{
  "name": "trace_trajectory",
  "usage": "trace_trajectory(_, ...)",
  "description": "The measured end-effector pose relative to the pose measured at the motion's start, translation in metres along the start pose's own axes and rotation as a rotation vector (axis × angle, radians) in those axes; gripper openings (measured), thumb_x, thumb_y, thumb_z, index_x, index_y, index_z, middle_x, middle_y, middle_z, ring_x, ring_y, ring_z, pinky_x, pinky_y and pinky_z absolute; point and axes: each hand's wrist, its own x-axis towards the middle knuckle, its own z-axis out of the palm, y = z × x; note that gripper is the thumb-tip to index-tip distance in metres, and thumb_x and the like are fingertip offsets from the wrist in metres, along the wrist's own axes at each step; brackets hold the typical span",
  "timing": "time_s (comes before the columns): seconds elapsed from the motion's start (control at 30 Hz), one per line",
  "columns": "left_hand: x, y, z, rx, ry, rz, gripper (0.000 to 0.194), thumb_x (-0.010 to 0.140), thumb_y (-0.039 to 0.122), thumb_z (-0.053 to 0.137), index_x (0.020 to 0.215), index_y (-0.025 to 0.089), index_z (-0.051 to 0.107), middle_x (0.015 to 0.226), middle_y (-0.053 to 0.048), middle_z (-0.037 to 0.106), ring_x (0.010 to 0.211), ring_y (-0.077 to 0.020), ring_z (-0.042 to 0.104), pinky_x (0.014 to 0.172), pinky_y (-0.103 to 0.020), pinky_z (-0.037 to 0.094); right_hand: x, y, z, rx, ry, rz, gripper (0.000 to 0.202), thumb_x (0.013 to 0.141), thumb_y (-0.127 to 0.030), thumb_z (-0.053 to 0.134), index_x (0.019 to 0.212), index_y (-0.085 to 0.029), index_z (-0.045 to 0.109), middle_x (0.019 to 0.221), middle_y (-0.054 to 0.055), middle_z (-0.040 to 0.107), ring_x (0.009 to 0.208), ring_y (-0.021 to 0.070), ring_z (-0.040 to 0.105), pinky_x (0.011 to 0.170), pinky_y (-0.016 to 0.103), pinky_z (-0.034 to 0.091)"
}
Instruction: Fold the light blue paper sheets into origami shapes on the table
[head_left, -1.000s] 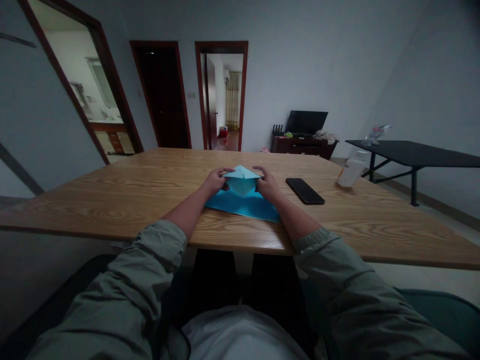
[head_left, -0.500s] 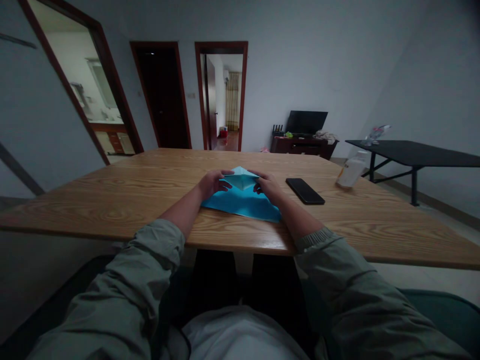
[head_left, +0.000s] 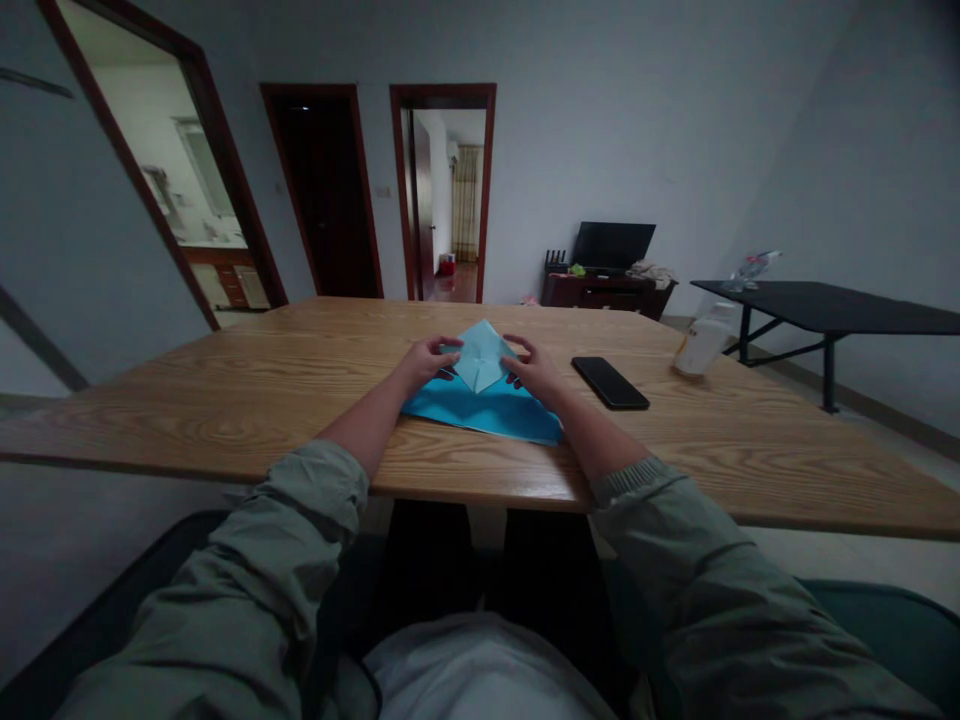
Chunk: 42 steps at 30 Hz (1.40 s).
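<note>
A folded light blue paper (head_left: 481, 357), roughly diamond-shaped with creases near its middle, is held between my two hands. My left hand (head_left: 430, 366) grips its left side, thumb and fingers closed on the edge. On the opposite side, my right hand (head_left: 531, 369) pinches the right edge. Beneath the folded paper and my wrists lies a darker blue sheet (head_left: 487, 409), flat on the wooden table (head_left: 300, 390) near its front edge. Some fingertips are hidden behind the folded paper.
A black phone (head_left: 610, 383) lies right of my right hand. Farther right stands a translucent bottle (head_left: 703, 342). Beyond the wooden table, a black table (head_left: 840, 305) is at the right, and a monitor (head_left: 614, 246) sits on a dark cabinet (head_left: 607, 294).
The folded paper has tilted up and now shows a taller diamond face with its top point higher. My hands have shifted slightly with it and still hold its sides.
</note>
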Motion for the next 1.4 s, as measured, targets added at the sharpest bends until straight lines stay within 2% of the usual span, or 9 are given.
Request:
trace_trajectory(0.27, 0.005, -0.006, -0.001, 0.108, -0.023, 0.071, 0.044, 0.068, 0.031, 0.073, 0.107, 0.014, 0.061, 0.079, -0.002, 0.063, 0.058, -0.0102, 0.062, 0.052, -0.021, 0.049, 0.01, 0.006, -0.013, -0.033, 0.191, -0.064, 0.033, 0.073, -0.038, 0.064, 0.098, -0.019, 0.053, 0.055, -0.006, 0.053, 0.047, 0.0103, 0.053, 0.04, 0.017, 0.038)
trace_trajectory(0.43, 0.012, -0.012, -0.003, 0.101, 0.015, 0.021, 0.041, 0.069, 0.029, 0.069, 0.105, 0.012, 0.063, 0.079, -0.003, 0.065, 0.06, -0.0115, 0.062, 0.053, -0.022, 0.049, 0.016, 0.009, -0.02, -0.021, 0.059, -0.011, 0.018, 0.076, -0.025, 0.055, 0.092, -0.017, 0.059, 0.062, -0.002, 0.058, 0.054, 0.0124, 0.059, 0.045, 0.02, 0.045)
trace_trajectory(0.6, 0.009, -0.009, -0.002, 0.113, 0.019, -0.025, 0.047, 0.064, 0.025, 0.068, 0.109, 0.014, 0.062, 0.084, -0.005, 0.066, 0.064, -0.0124, 0.062, 0.057, -0.023, 0.048, 0.013, 0.003, -0.022, -0.123, -0.066, 0.034, 0.038, 0.073, -0.008, 0.048, 0.107, -0.017, 0.062, 0.067, 0.0, 0.061, 0.059, 0.0129, 0.06, 0.048, 0.02, 0.047)
trace_trajectory(0.83, 0.009, -0.02, -0.006, 0.424, -0.074, 0.004, 0.057, 0.062, 0.031, 0.07, 0.115, 0.011, 0.064, 0.071, -0.002, 0.064, 0.059, -0.0108, 0.055, 0.058, -0.022, 0.042, 0.013, 0.022, -0.041, -0.358, -0.145, 0.016, 0.051, 0.076, -0.012, 0.055, 0.126, -0.021, 0.052, 0.091, 0.004, 0.067, 0.064, 0.011, 0.059, 0.053, 0.018, 0.045)
trace_trajectory(1.07, 0.011, -0.02, -0.01, 0.584, -0.134, 0.031, 0.059, 0.06, 0.045, 0.074, 0.109, 0.013, 0.068, 0.068, -0.002, 0.062, 0.061, -0.0135, 0.054, 0.06, -0.025, 0.042, 0.022, 0.04, -0.081, -0.744, -0.056, 0.0, 0.034, 0.076, -0.026, 0.06, 0.109, -0.021, 0.064, 0.096, 0.005, 0.068, 0.082, 0.0184, 0.062, 0.074, 0.027, 0.047)
trace_trajectory(1.13, 0.012, -0.019, -0.01, 0.624, -0.161, 0.044, 0.061, 0.059, 0.047, 0.075, 0.111, 0.015, 0.067, 0.07, -0.002, 0.063, 0.063, -0.0141, 0.054, 0.062, -0.025, 0.043, 0.018, 0.037, -0.105, -0.949, 0.178, 0.066, 0.037, 0.077, -0.037, 0.059, 0.11, -0.022, 0.064, 0.106, 0.008, 0.066, 0.096, 0.0248, 0.06, 0.082, 0.034, 0.045)
trace_trajectory(1.2, 0.013, -0.019, -0.01, 0.653, -0.18, 0.047, 0.062, 0.06, 0.048, 0.075, 0.113, 0.016, 0.067, 0.071, -0.002, 0.062, 0.064, -0.0141, 0.054, 0.063, -0.025, 0.042, 0.011, 0.038, -0.132, -1.101, 0.424, 0.235, 0.055, 0.075, -0.055, 0.057, 0.118, -0.02, 0.06, 0.113, 0.015, 0.062, 0.106, 0.0325, 0.055, 0.087, 0.043, 0.042)
trace_trajectory(1.27, 0.015, -0.02, -0.01, 0.662, -0.19, 0.039, 0.062, 0.06, 0.048, 0.074, 0.113, 0.017, 0.066, 0.069, -0.001, 0.061, 0.063, -0.0137, 0.053, 0.063, -0.024, 0.042, 0.003, 0.044, -0.154, -1.167, 0.433, 0.37, 0.081, 0.068, -0.072, 0.054, 0.126, -0.017, 0.053, 0.117, 0.02, 0.058, 0.109, 0.0371, 0.053, 0.088, 0.048, 0.041)
trace_trajectory(1.4, 0.017, -0.02, -0.009, 0.667, -0.189, 0.055, 0.06, 0.061, 0.046, 0.074, 0.113, 0.016, 0.067, 0.067, 0.0, 0.061, 0.061, -0.0137, 0.053, 0.065, -0.025, 0.042, -0.003, 0.063, -0.172, -1.182, 0.305, 0.495, 0.096, 0.06, -0.081, 0.053, 0.132, -0.018, 0.046, 0.118, 0.021, 0.057, 0.11, 0.0376, 0.053, 0.089, 0.048, 0.041)
